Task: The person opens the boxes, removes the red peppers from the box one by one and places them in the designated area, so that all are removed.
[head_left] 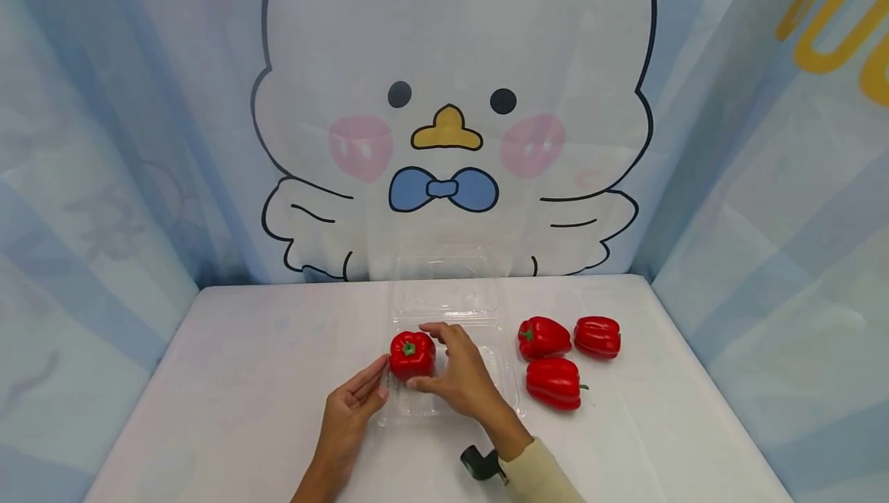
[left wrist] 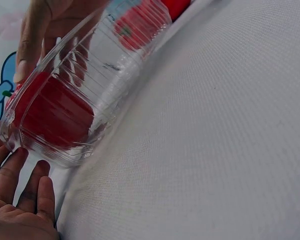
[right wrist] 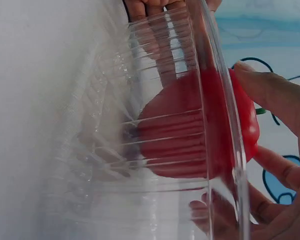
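A red bell pepper [head_left: 411,356] sits at the left side of a clear plastic clamshell container [head_left: 444,409], its green stem facing up. My right hand [head_left: 458,372] holds this pepper from the right, thumb and fingers around its upper part. At the container's left edge is my left hand [head_left: 350,410], with its fingers fairly straight and the fingertips touching the wall. Through the clear wall, the pepper [left wrist: 55,112] shows inside the container in the left wrist view. The right wrist view shows the right thumb on top of the pepper [right wrist: 177,130].
Three more red bell peppers [head_left: 556,383] lie on the white table [head_left: 264,379] to the right of the container. The container's clear lid [head_left: 444,287] stands open toward the back. A printed curtain [head_left: 451,40] hangs behind the table.
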Demonstrator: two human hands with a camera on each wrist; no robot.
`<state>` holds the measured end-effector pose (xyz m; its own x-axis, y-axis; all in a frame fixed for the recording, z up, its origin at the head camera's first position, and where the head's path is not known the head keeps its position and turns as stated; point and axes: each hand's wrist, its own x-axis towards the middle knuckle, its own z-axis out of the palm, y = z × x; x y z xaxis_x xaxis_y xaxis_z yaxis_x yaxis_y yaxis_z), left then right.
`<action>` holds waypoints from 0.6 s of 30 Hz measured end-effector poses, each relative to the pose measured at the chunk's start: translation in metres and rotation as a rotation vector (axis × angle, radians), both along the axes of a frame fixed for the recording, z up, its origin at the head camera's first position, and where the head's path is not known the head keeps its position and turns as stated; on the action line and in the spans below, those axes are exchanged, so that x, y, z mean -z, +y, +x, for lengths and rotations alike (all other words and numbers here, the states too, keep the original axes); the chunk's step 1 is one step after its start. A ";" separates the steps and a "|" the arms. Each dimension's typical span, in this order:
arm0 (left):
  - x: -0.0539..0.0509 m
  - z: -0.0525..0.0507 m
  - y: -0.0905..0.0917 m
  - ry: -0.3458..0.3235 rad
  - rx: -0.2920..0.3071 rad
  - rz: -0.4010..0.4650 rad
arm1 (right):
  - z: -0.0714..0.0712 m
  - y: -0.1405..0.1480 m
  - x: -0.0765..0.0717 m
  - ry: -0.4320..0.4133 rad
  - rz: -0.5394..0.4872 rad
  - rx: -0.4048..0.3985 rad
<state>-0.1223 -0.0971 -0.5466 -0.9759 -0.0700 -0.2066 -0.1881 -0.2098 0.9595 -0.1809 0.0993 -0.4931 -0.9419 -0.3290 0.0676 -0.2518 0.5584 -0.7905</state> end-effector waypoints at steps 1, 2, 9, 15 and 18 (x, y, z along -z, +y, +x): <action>0.000 0.000 0.000 0.000 0.001 0.000 | -0.001 -0.001 0.000 0.005 0.010 -0.002; 0.000 0.000 0.000 0.000 0.003 -0.003 | -0.001 -0.002 0.000 0.009 0.019 -0.004; 0.002 0.000 0.000 0.010 0.001 0.020 | -0.006 -0.009 0.000 0.022 0.055 -0.009; 0.002 0.000 -0.001 0.007 -0.002 0.027 | -0.008 -0.010 0.000 0.031 0.058 0.000; 0.001 0.000 -0.001 0.008 0.002 0.023 | -0.008 -0.009 -0.001 0.030 0.048 0.010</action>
